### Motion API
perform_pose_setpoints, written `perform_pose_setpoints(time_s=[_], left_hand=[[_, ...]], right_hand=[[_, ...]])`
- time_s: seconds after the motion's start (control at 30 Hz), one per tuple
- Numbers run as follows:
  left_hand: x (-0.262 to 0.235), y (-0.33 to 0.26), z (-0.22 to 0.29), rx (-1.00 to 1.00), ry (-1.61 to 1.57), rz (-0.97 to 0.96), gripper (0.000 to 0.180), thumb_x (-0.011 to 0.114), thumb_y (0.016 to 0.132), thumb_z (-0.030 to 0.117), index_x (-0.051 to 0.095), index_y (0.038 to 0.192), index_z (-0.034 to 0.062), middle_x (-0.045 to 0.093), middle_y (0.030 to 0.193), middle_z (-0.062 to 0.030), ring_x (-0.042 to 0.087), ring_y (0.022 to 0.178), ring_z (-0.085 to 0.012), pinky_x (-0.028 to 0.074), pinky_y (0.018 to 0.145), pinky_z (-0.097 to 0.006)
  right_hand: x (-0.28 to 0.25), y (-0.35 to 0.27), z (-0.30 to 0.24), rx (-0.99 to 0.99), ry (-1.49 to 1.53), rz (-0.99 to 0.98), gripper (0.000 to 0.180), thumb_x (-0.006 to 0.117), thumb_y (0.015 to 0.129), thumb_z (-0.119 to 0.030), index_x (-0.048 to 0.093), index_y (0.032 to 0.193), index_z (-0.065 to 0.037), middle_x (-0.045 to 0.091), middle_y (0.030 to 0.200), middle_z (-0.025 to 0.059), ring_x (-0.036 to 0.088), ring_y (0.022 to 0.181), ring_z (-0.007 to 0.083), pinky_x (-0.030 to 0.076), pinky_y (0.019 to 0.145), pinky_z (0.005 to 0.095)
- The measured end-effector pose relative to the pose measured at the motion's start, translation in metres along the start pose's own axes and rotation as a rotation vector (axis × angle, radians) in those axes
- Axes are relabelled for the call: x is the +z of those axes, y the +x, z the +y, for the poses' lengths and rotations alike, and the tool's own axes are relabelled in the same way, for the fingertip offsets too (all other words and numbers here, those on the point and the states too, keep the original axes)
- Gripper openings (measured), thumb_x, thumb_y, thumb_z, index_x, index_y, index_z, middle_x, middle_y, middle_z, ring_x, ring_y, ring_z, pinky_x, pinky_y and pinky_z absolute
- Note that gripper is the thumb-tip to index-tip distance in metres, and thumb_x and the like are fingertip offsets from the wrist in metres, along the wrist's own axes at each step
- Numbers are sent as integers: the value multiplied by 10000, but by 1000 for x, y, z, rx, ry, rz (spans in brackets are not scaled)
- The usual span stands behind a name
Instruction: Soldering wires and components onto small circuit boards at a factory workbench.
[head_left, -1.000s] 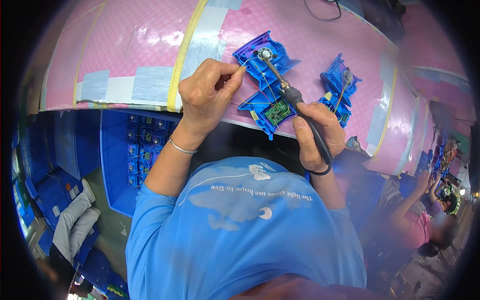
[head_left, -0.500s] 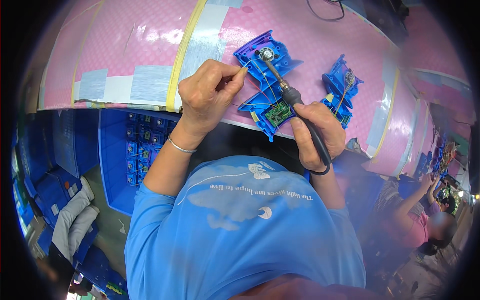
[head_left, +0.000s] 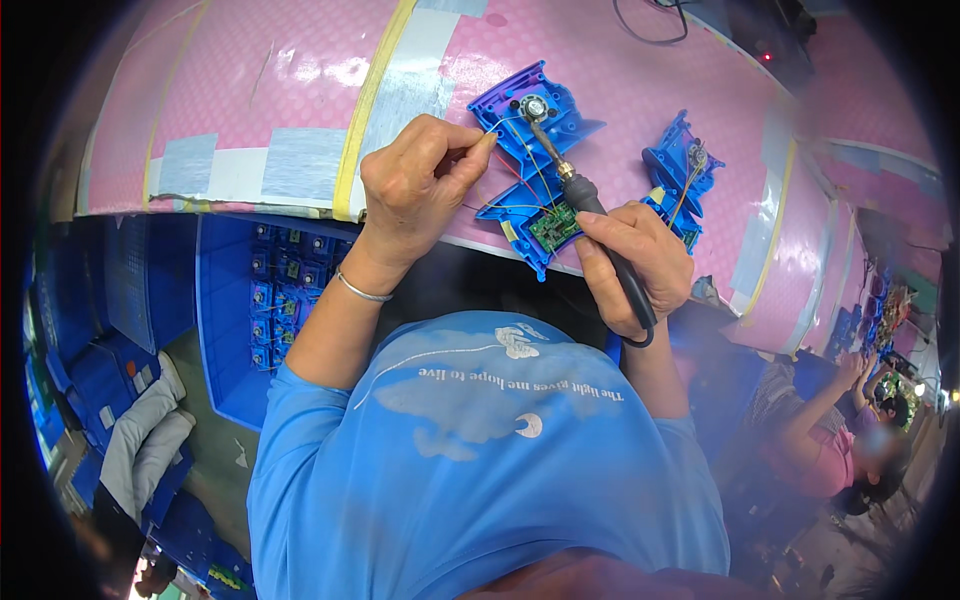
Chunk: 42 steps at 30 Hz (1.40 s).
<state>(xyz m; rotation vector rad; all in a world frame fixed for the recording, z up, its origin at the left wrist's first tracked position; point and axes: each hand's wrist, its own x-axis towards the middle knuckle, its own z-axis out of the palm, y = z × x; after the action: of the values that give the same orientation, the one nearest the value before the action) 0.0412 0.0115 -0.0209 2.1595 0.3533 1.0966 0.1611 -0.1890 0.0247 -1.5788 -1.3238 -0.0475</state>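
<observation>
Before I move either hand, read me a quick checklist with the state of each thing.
1. Soldering iron gripped in the right hand: ok.
2. Thin pale strand pinched in the left hand's fingertips: ok.
3. Iron's tip touching the round metal part: cannot tell; they overlap in view.
4. Green circuit board lying in the blue shell: ok.
5. Second blue shell apart from the iron: ok, off to the right.
6. Joint sound: cannot tell, too small.
</observation>
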Motion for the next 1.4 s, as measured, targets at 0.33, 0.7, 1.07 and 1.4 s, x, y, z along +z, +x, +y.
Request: perform_pose_setpoints(time_s=[0.33,0.7,1.07,1.4], left_hand=[[1,0,-1,-10,-7,-9,143,839,838,3,695,840,8,696,779,-38,655,629,-82,511,542,-220],[0,1,1,-23,-47,19,145,835,832,34,690,837,33,682,760,-46,636,592,-110,494,513,-249],[-6,1,6,-38,8,57,163,838,830,23,675,825,27,689,762,-47,654,607,-114,517,529,-247],[-8,-2,4,-46,55,10,125,830,847,13,705,846,10,709,775,-45,666,627,-101,525,555,-228]], right_hand=[[0,4,-3,16,8,-9,254,763,740,90,747,990,47,667,737,120,632,641,189,464,580,280],[-9,2,-9,-29,-47,0,280,744,763,98,710,1038,55,673,793,144,641,708,212,485,652,300],[-7,1,-5,132,135,66,308,741,808,99,666,1104,56,684,900,133,598,772,157,453,708,276],[5,7,5,138,145,45,269,772,806,83,711,1066,51,717,890,130,641,755,146,464,674,249]])
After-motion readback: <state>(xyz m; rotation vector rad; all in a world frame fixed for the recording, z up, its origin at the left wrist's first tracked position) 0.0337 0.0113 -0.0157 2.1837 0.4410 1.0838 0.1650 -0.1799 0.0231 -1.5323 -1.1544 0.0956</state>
